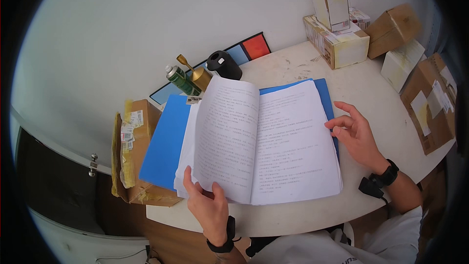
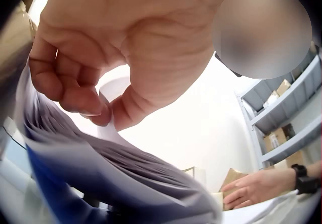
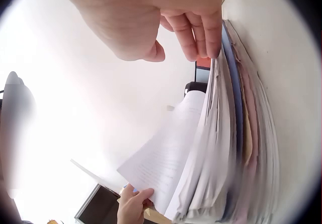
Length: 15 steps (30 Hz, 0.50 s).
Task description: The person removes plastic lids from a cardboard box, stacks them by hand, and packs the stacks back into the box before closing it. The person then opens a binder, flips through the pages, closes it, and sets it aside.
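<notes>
A thick stack of printed white sheets [image 1: 293,151] lies spread over a blue folder [image 1: 166,139], which shows along the left and at the upper right. On the left side a lifted sheet [image 1: 227,137] bows upward. My left hand [image 1: 210,210] is at its lower left corner; in the left wrist view thumb and forefinger pinch the sheet edge. My right hand [image 1: 355,137] hovers by the stack's right edge with fingers loosely bent and nothing between them. From the right wrist view its fingertips [image 3: 214,50] are right at the edges of the sheets.
Behind the folder stand a black container [image 1: 224,66], a gold-coloured object [image 1: 200,77] and a green spray can [image 1: 183,80]. Cardboard boxes [image 1: 337,44] are piled at the back right, with another box [image 1: 422,105] at the right edge. A taped carton [image 1: 141,142] stands left of the folder.
</notes>
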{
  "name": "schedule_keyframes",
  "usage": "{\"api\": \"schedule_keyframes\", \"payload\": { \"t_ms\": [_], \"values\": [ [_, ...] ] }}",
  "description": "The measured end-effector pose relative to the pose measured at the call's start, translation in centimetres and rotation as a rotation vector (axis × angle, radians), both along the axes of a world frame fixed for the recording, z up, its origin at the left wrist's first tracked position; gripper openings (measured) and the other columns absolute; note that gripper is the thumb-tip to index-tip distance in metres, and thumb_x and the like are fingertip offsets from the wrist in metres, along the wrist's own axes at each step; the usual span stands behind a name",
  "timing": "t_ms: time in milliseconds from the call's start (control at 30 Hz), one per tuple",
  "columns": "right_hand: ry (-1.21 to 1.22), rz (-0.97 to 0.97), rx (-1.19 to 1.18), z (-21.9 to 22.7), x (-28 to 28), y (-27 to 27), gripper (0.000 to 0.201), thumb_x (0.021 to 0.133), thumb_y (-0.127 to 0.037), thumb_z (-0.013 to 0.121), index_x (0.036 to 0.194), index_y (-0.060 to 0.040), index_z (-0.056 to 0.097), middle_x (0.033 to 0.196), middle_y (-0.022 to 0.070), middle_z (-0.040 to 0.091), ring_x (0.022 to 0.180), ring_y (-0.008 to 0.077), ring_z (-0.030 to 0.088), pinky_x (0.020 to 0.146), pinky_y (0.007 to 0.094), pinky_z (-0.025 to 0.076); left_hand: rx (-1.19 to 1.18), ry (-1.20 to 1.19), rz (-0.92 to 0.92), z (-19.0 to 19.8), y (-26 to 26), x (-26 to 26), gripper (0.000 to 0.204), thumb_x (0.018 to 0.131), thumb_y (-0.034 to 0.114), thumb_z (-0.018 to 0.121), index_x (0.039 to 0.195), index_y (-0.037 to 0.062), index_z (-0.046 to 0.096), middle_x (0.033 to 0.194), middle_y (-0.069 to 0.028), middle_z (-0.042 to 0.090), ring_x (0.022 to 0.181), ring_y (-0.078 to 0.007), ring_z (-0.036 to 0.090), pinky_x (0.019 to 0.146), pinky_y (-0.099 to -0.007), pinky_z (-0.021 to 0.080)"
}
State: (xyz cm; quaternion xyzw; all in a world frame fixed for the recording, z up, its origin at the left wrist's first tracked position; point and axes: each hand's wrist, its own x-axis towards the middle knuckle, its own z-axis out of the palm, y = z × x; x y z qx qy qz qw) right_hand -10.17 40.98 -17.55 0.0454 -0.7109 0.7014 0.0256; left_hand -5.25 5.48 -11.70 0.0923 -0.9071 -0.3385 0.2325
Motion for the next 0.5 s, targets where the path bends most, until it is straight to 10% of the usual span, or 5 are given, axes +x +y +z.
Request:
{"api": "schedule_keyframes", "payload": {
  "t_ms": [200,267,300,367,500],
  "values": [
    [-0.214,0.075,0.006,1.1,-0.3,1.2,0.061,0.101,-0.01,0.066,0.151,0.0073,0.037,0.117,0.0177,0.067,0.103,0.0167,0.066,0.082,0.0305,0.059,-0.12,0.354,0.06,0.3,0.1,1.9,0.071,0.084,-0.005,0.065,0.152,-0.0017,0.043,0.085,-0.0066,0.057,0.072,-0.0129,0.053,0.07,-0.0278,0.044],
    [-0.263,0.096,0.014,1.8,0.0,1.4,0.062,0.101,-0.012,0.067,0.151,0.0091,0.037,0.117,0.0178,0.066,0.102,0.0172,0.067,0.08,0.0309,0.06,-0.209,0.142,-0.578,0.7,1.2,2.8,0.069,0.083,0.006,0.077,0.148,0.0033,0.053,0.106,-0.013,0.063,0.098,-0.0242,0.064,0.092,-0.0393,0.049],
    [-0.306,0.136,-0.002,2.1,0.1,1.6,0.063,0.101,-0.014,0.068,0.15,0.0099,0.037,0.115,0.0175,0.067,0.1,0.0176,0.068,0.077,0.0316,0.061,-0.198,0.143,-0.575,0.9,2.2,2.6,0.069,0.083,0.006,0.077,0.148,0.0033,0.053,0.106,-0.013,0.063,0.098,-0.0242,0.064,0.092,-0.0393,0.049],
    [-0.346,0.172,-0.014,2.6,0.2,2.0,0.063,0.101,-0.016,0.068,0.15,0.0107,0.038,0.114,0.0173,0.068,0.098,0.018,0.068,0.074,0.0322,0.062,-0.607,-0.129,-0.772,1.5,4.3,1.6,0.074,0.078,0.023,0.088,0.145,0.0103,0.059,0.141,-0.0194,0.057,0.14,-0.0399,0.048,0.113,-0.0622,0.036],
    [-0.541,0.387,-0.079,2.8,0.2,2.3,0.064,0.101,-0.019,0.069,0.149,0.0109,0.039,0.111,0.0177,0.07,0.094,0.0189,0.07,0.072,0.0319,0.063,-0.702,-0.381,-0.703,-1.1,3.7,1.4,0.085,0.074,0.036,0.091,0.149,0.0164,0.056,0.165,-0.0185,0.035,0.157,-0.0481,0.017,0.116,-0.0778,0.017]
  ]
}}
